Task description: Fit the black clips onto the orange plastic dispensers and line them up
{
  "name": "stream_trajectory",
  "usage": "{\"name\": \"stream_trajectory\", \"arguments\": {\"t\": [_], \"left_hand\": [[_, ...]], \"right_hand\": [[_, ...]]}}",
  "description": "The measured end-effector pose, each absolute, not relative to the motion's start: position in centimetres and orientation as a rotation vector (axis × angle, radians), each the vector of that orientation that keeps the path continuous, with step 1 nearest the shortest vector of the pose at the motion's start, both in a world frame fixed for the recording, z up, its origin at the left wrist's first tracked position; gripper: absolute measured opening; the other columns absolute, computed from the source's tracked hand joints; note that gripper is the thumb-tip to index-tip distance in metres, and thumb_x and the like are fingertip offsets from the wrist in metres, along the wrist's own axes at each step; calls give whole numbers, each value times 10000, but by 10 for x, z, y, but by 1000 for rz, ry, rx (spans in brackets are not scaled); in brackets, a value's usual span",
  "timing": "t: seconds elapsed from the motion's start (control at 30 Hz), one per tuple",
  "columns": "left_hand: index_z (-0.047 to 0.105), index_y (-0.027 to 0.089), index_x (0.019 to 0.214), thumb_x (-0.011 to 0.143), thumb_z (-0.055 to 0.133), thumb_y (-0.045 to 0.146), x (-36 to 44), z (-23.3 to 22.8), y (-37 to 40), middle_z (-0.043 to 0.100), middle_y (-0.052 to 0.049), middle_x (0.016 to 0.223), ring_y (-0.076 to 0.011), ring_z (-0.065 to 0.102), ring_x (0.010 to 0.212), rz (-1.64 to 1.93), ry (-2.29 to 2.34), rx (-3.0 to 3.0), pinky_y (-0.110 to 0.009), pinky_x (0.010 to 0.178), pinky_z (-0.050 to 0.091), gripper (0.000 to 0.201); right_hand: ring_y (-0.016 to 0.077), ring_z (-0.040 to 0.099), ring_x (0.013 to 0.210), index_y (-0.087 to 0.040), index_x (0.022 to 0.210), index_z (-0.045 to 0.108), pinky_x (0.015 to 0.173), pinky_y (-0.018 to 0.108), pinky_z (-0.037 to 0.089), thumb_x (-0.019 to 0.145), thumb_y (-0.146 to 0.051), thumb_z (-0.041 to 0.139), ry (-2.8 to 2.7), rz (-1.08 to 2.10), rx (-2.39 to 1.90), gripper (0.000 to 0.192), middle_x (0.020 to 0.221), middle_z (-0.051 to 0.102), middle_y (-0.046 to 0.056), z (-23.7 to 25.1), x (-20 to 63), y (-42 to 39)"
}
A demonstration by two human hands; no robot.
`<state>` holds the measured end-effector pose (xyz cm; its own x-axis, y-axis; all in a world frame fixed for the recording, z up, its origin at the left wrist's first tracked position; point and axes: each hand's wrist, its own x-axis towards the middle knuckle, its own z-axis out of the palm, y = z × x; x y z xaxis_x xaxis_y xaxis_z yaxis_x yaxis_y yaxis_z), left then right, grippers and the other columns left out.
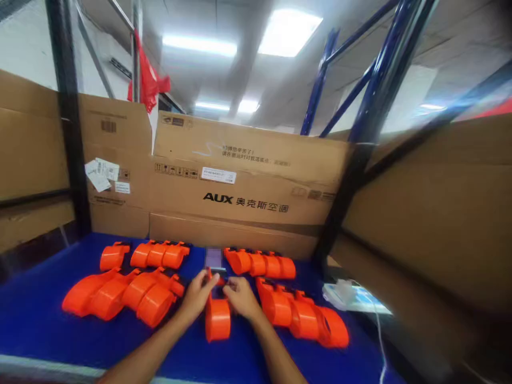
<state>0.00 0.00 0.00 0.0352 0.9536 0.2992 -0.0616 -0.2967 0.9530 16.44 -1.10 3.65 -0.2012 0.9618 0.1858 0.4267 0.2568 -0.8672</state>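
Cardboard [248, 181] stands behind my work, and before it the blue table [40, 333] carries orange pieces in groups, some to my left [106, 298] and some to my right [304, 320]. My forearms reach in between; I do best to keep my wrists close together so neither brushes the nearer pieces.

My left fingers [212, 282] pinch the upper end of one orange piece [218, 322], which sits right in front of me, round part towards me; whether it rests on the table I cannot tell. My right fingers [234, 288] curl beside that same end, but blur hides whether they grip. I judge the left should hold steady while the right makes the small movements, pressing lightly and squarely around the dark bit [220, 270] there, so the piece doesn't twist.
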Motion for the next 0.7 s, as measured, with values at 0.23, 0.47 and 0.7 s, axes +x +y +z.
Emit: {"name": "stream_trajectory", "arguments": {"t": [0.23, 0.47, 0.7], "left_hand": [[717, 162, 865, 743, 715, 588, -4, 10, -5, 695, -39, 817, -217, 601, 781, 1381, 846, 1264, -288, 725, 446, 444], [697, 159, 817, 709, 757, 571, -7, 20, -11, 663, -6, 729, -186, 590, 694, 1359, 805, 1129, -268, 659, 428, 430], [700, 156, 803, 731, 735, 574, -7, 18, -11, 666, -12, 755, -186, 577, 714, 1371, 823, 1228, -270, 676, 419, 426]], "right_hand": [[91, 441, 299, -202, 616, 509, 332, 170, 262, 756, -216, 452, -1794, 943, -1284, 152, 383, 513, -66, 31, 161, -19], [80, 478, 347, -192, 572, 508, 380, 178, 286, 745, -172, 467, -1834, 933, -1254, 179, 486, 619, -30, 35, 163, -18], [92, 472, 359, -194, 533, 501, 412, 186, 293, 766, -153, 460, -1860, 876, -1253, 240, 415, 555, -43, 33, 163, -20]]}}
